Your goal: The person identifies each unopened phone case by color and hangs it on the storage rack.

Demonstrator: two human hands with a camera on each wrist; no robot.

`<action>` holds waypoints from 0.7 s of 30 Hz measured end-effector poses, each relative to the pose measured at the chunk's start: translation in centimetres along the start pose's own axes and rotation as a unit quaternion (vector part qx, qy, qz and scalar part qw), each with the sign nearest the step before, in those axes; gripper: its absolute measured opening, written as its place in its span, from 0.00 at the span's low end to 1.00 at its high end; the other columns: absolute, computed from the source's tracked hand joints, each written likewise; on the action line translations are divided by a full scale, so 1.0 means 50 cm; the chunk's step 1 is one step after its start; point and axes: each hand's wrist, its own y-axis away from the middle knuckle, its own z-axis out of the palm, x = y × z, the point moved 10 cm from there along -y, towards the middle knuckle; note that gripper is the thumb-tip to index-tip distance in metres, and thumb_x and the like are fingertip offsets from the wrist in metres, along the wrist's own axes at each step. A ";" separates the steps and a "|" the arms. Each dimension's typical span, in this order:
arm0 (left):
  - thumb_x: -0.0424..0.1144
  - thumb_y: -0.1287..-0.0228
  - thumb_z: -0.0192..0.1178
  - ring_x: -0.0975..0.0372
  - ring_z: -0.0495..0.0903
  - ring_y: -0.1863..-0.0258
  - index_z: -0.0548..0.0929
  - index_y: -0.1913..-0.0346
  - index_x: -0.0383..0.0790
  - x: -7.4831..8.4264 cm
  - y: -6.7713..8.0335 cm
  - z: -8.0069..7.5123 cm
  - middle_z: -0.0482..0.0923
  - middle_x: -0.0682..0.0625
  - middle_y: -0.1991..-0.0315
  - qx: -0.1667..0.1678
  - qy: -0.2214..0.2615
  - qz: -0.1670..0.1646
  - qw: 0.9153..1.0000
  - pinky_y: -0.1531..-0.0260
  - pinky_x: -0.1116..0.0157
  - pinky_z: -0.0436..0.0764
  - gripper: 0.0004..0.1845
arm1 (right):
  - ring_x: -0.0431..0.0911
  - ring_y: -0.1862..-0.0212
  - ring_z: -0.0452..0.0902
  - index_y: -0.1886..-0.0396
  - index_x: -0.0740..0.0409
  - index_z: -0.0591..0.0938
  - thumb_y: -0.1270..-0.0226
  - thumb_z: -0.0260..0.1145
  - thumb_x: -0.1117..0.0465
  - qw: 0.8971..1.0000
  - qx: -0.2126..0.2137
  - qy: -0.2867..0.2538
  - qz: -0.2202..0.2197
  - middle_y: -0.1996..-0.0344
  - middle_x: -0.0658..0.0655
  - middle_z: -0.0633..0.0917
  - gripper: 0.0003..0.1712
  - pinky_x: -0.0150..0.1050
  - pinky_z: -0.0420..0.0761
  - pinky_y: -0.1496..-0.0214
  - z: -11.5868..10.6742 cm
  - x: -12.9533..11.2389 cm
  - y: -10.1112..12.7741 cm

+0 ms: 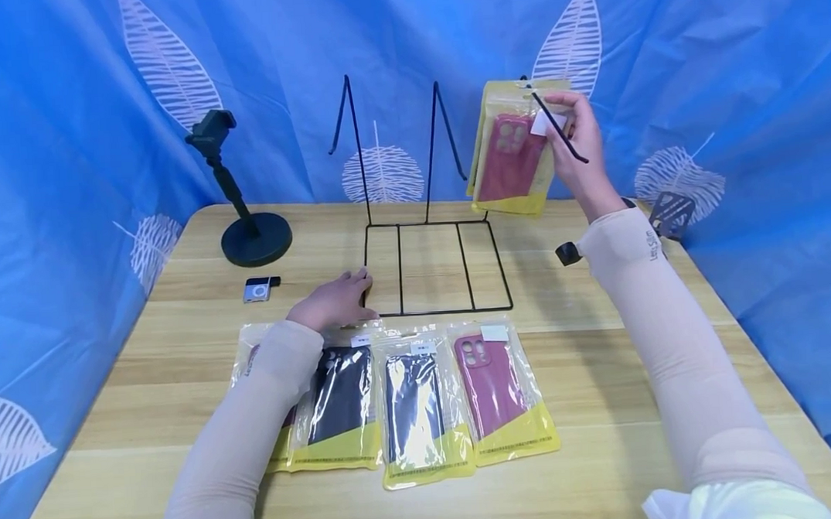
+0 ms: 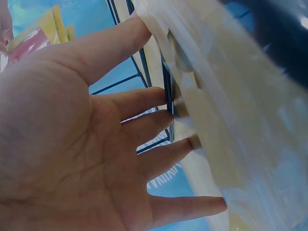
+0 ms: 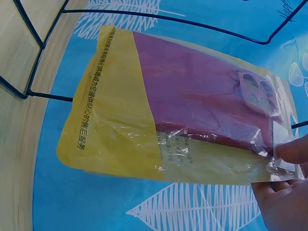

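Observation:
My right hand pinches the upper edge of a clear-and-yellow bag with a pink phone case in it, at the right prong of a black wire rack. Another yellow-edged bag shows behind it. In the right wrist view, my thumb lies on the white label beside the phone case. My left hand rests at the front left corner of the rack's base, its fingers spread. Seen from the left wrist, the fingers of my left hand reach the rack's wire.
Several bagged phone cases, including a dark one, a shiny dark one and a pink one, lie before the rack. A black phone stand and a small silver device are at left. A dark bracket stands far right.

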 end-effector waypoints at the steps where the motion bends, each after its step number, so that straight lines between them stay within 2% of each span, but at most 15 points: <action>1: 0.54 0.29 0.58 0.43 0.42 0.21 0.52 0.21 0.37 0.001 0.000 -0.001 0.38 0.43 0.19 0.000 0.000 0.000 1.000 0.26 0.42 0.56 0.44 | 0.37 0.72 0.60 0.38 0.49 0.75 0.26 0.54 0.69 1.000 0.001 0.003 0.001 0.52 0.37 0.74 0.21 0.31 0.65 0.63 -0.001 0.002 -0.001; 7: 0.54 0.29 0.58 0.43 0.43 0.21 0.52 0.21 0.37 0.002 -0.001 -0.003 0.38 0.43 0.19 0.000 -0.005 0.001 1.000 0.26 0.42 0.57 0.44 | 0.38 0.75 0.58 0.44 0.46 0.77 0.27 0.56 0.68 1.000 0.004 -0.004 0.000 0.70 0.42 0.70 0.18 0.32 0.63 0.67 -0.006 0.006 -0.007; 12: 0.54 0.29 0.58 0.43 0.42 0.21 0.52 0.21 0.38 -0.001 -0.001 -0.001 0.38 0.43 0.19 -0.002 -0.003 -0.001 1.000 0.26 0.42 0.57 0.44 | 0.40 0.75 0.57 0.57 0.43 0.80 0.30 0.60 0.70 0.999 0.013 -0.030 0.014 0.76 0.46 0.67 0.15 0.32 0.63 0.67 -0.012 0.016 -0.004; 14: 0.54 0.29 0.58 0.43 0.42 0.21 0.52 0.21 0.37 0.000 -0.001 -0.001 0.38 0.43 0.19 0.000 -0.002 -0.001 1.000 0.27 0.42 0.57 0.44 | 0.39 0.74 0.56 0.61 0.42 0.80 0.31 0.60 0.72 0.999 0.017 -0.044 0.024 0.75 0.44 0.69 0.17 0.31 0.62 0.68 -0.015 0.023 -0.002; 17: 0.54 0.29 0.58 0.43 0.42 0.21 0.52 0.21 0.37 0.000 0.000 -0.002 0.38 0.43 0.19 0.002 -0.002 0.001 1.000 0.26 0.42 0.57 0.44 | 0.39 0.73 0.58 0.67 0.46 0.81 0.35 0.61 0.77 0.993 0.028 -0.111 0.034 0.73 0.44 0.74 0.18 0.29 0.62 0.68 -0.021 0.035 -0.001; 19: 0.54 0.29 0.58 0.43 0.42 0.21 0.52 0.21 0.37 0.000 0.001 -0.002 0.38 0.43 0.19 0.002 -0.001 0.002 1.000 0.26 0.42 0.57 0.44 | 0.37 0.69 0.67 0.68 0.49 0.81 0.36 0.61 0.78 0.988 0.034 -0.145 0.045 0.68 0.44 0.78 0.18 0.26 0.68 0.64 -0.027 0.045 0.002; 21: 0.54 0.30 0.58 0.43 0.42 0.21 0.52 0.21 0.37 0.000 0.003 -0.002 0.38 0.43 0.19 0.002 0.000 0.002 1.000 0.26 0.42 0.56 0.44 | 0.38 0.59 0.76 0.68 0.50 0.82 0.35 0.62 0.77 0.984 0.037 -0.159 0.066 0.61 0.46 0.81 0.16 0.25 0.75 0.54 -0.035 0.059 0.009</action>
